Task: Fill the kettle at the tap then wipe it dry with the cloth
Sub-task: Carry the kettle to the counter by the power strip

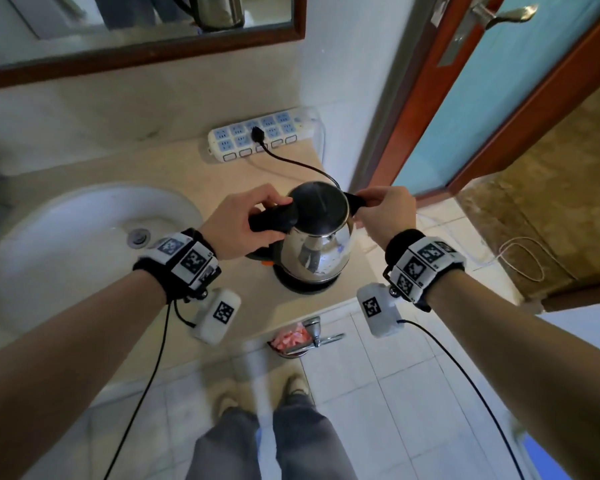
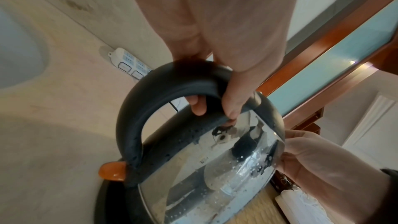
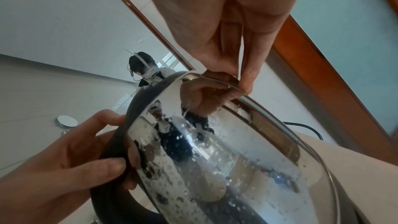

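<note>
left grip [image 1: 238,225]: wrapped round kettle [image 1: 314,252] handle [image 2: 163,81] | right grip [image 1: 387,211]: pinching spout rim opposite | kettle: wet, on base [image 1: 303,287], surface [image 1: 174,168]

Shiny steel kettle [image 1: 314,251] with black lid and curved black handle [image 1: 271,220], upright on its round black base [image 1: 305,285], beaded with water drops, near the worktop's [image 1: 174,174] front edge, right of the sink [image 1: 84,237]
</note>
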Demonstrator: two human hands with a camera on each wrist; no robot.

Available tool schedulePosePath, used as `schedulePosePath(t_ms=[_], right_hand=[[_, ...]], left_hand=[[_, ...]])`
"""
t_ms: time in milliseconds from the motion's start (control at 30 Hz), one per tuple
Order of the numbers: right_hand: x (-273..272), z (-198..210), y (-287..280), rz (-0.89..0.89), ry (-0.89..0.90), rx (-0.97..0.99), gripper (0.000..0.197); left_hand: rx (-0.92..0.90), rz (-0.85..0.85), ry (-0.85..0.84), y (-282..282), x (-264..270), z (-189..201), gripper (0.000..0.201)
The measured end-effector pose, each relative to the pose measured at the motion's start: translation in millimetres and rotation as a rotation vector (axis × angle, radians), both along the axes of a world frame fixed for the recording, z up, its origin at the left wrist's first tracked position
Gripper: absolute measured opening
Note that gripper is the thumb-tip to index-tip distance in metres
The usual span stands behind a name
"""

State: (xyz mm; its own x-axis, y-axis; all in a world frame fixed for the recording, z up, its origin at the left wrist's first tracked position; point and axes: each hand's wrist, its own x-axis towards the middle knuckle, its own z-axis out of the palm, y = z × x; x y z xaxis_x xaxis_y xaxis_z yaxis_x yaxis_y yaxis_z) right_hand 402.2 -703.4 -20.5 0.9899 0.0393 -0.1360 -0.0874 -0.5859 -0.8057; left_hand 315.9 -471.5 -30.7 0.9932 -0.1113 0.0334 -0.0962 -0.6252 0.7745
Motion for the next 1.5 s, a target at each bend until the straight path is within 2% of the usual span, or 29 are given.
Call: schedulePosePath(t_ms=[333,500,867,967,1067,1167,1333,1500], right_hand=[[-4,-8,16,0.061,-0.022,-0.016,0.033],[-5,-10,6,0.06,-0.051,-0.054,0.032],[-3,-20,-9,0.03,-0.037,-0.083,0.025],[-2,-15,-8,0.085,-0.013,-0.128,0.028],[-2,6,-1,0.296,0.051,-0.288,0.034],[2,47,21,0.439,0.061,-0.321,0.051],[24,130,102,0.672,-0.239,-0.438,0.043],[-1,206,225,0.967,-0.519,-0.592,0.036]], left_hand=[[-0.017,0.019,0.058,17,-17,-1,0.043],[0.001,-0.005,-0.005,8,-16,0,0.042],[0.013,-0.048,0.009,-7,-9,-9,0.044],[0.028,-0.04,0.019,-6,-10,-8,0.046],[0.098,-0.063,0.031,-2,-9,3,0.053],[0.235,-0.017,0.036,17,-8,33,0.064],[0.476,0.323,0.053,93,-31,108,0.066],[0.676,0.666,0.259,195,-106,173,0.083]])
